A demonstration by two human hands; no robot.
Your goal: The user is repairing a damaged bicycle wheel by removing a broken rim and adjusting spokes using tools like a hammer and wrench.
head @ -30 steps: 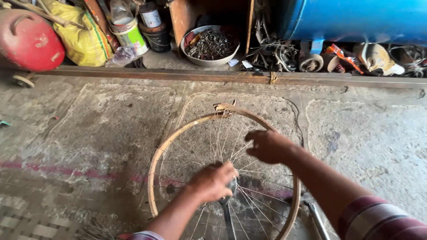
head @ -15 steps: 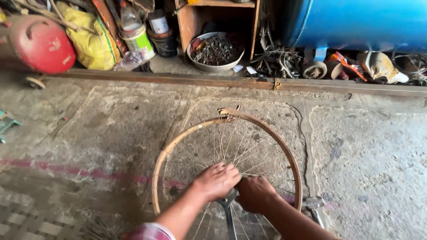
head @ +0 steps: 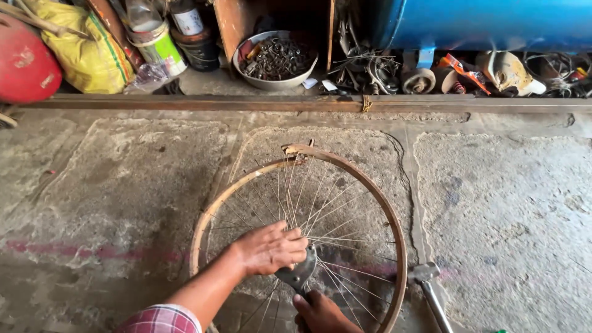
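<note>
head view: left hand point(head: 270, 248) wrapped over a dark metal tool point(head: 299, 273) at the middle of a rusty spoked wheel point(head: 388, 213), grip clamped on the tool's upper part. right hand point(head: 322, 313) just below, half cut off by the frame edge, fingers up against the tool's lower end; cannot tell whether closed on it. wheel flat on the concrete floor point(head: 505, 209), directly under both grips, rim broken and splayed at the far side.

likely trouble: thin spokes close around the grip, so a slipping tool could pinch fingers or bend a spoke; jagged rim break could snag a sleeve. hammer point(head: 428, 283) right of the grip, beside the rim, easy to knock.

far beyond the grip: metal bowl point(head: 243, 61) heaped with small rusty metal parts; yellow sack point(head: 83, 52), contents hidden; blue drum point(head: 493, 21), contents unseen.
</note>
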